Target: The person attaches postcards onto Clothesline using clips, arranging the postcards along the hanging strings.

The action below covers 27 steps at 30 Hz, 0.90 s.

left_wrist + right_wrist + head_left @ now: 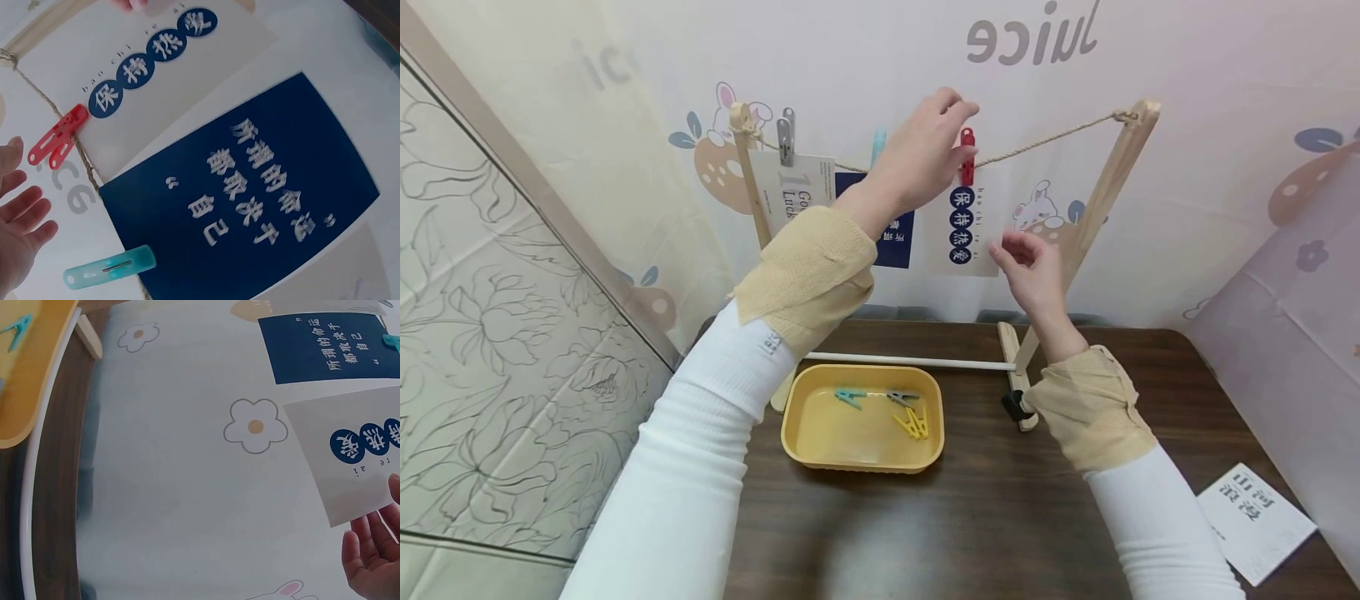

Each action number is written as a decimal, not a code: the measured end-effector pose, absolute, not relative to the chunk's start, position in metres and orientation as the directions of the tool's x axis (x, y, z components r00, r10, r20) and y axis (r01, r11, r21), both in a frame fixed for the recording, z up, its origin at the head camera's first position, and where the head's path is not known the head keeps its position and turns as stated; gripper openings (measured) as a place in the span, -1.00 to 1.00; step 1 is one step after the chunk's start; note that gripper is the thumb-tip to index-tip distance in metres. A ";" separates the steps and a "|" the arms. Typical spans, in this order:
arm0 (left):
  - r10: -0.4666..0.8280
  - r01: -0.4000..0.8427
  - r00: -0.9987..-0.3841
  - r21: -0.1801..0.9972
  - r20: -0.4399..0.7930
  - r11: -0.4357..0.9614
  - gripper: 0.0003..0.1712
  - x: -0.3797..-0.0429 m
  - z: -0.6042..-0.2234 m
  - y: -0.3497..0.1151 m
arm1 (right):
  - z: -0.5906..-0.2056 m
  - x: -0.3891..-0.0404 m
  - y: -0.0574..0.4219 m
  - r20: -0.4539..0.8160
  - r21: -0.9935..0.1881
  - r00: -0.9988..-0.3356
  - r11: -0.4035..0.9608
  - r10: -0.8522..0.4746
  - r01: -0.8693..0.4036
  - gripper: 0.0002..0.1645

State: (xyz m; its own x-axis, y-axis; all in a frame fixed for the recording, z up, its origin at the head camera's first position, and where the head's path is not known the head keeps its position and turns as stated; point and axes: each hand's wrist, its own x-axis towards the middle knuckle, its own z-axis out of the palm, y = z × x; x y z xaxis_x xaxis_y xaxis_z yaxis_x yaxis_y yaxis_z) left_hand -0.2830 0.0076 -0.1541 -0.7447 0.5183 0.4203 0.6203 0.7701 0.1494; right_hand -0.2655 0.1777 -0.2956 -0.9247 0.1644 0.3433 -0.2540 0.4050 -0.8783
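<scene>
A white card (955, 237) with Chinese characters in blue circles hangs from the rope under a red clothespin (59, 136). My left hand (928, 150) is raised beside this clothespin, its fingers loosely bent and apart from it in the left wrist view. At the card's side edge, my right hand (1033, 271) pinches it, thumb over the front and fingers at the edge (375, 547). A dark blue card (244, 194) hangs alongside under a teal clothespin (109, 267). Farther left, a grey clothespin (786, 137) holds a "Good Luck" card (786, 187).
The rope (1045, 142) is strung between two wooden posts (1108, 179). A yellow tray (861, 462) with several clothespins (913, 423) stands on the dark table (1000, 508). Another white card (1255, 521) lies at the right. A printed curtain (1210, 167) hangs behind.
</scene>
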 end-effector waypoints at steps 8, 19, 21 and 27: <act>0.493 0.696 -0.637 0.168 0.592 0.698 -0.61 -0.269 -0.167 -0.009 | -0.303 -0.262 0.182 0.350 -0.877 -0.922 0.403 0.164 -0.262 -0.62; 0.496 0.773 -0.534 0.157 0.685 0.615 -0.67 -0.253 -0.189 -0.018 | -0.313 -0.254 0.184 0.357 -0.878 -0.919 0.397 0.166 -0.270 -0.64; 0.506 0.782 -0.525 0.154 0.685 0.604 -0.68 -0.251 -0.195 -0.019 | -0.310 -0.248 0.183 0.363 -0.881 -0.917 0.381 0.168 -0.279 -0.66; 0.529 0.784 -0.528 0.143 0.665 0.604 -0.70 -0.247 -0.214 -0.024 | -0.301 -0.224 0.172 0.362 -0.880 -0.916 0.387 0.175 -0.274 -0.70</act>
